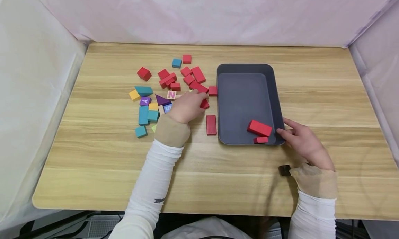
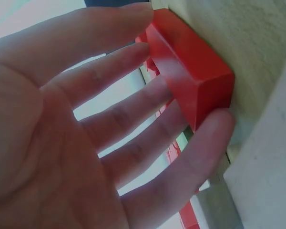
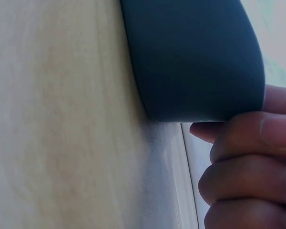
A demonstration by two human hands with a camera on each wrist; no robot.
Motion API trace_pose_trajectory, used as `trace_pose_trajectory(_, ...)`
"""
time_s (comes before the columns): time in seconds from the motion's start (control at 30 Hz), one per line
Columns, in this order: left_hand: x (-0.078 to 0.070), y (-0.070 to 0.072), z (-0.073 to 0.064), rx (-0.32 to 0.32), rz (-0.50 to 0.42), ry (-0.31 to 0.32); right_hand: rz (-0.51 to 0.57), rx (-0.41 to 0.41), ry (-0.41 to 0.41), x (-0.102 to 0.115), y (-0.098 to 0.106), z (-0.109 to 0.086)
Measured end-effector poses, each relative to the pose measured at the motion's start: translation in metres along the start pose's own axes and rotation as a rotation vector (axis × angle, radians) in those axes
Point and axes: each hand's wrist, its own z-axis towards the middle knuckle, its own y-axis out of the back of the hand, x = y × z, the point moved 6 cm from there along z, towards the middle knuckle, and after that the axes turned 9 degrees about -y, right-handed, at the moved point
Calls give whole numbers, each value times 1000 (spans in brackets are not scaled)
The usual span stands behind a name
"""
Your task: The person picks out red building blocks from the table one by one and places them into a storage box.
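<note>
My left hand (image 1: 189, 105) reaches down among loose wooden blocks left of the tray. In the left wrist view, its thumb and fingers are round a red block (image 2: 193, 71), touching its sides and end. From the head camera, a red block (image 1: 204, 104) peeks out beside those fingers. My right hand (image 1: 307, 145) grips the near right corner of a dark grey tray (image 1: 275, 93). Its thumb lies on the rim, and the right wrist view shows its other fingers curled by the tray wall (image 3: 200, 62). A larger red block (image 1: 259, 128) and a smaller red block (image 1: 260, 140) lie inside the tray.
Several red blocks (image 1: 197, 74) are scattered behind my left hand. A flat red block (image 1: 211, 125) lies close to the tray's left side. Teal blocks (image 1: 143, 115), a purple triangle (image 1: 162, 100) and a letter block (image 1: 171, 95) lie to the left. White sheeting (image 1: 218, 17) borders the table.
</note>
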Motion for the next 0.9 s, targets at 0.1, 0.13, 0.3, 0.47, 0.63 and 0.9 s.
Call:
trace_pose_trajectory(0.1, -1, -1, 0, -11, -12, -5, -1, 0, -2, -1, 0, 1)
trace_pose_trajectory(0.13, -1, -1, 1, -12, -14, -5, 0, 0, -1, -1, -1, 1)
trace_pose_trajectory(0.3, -2, -3, 3, -19, -1, 2, 0, 2, 13, -1, 0, 1)
trace_pose_trajectory(0.47, -3, -4, 3, -27, 18, 10, -3, 9, 6, 0, 0, 0)
trace_pose_trajectory(0.63, -3, -4, 5, -11, 28, 20, 1, 18, -11, 1, 1, -1)
trace_pose_trajectory(0.9, -3, 2, 4, -71, -25, 12, 6, 11, 7, 2, 2, -1)
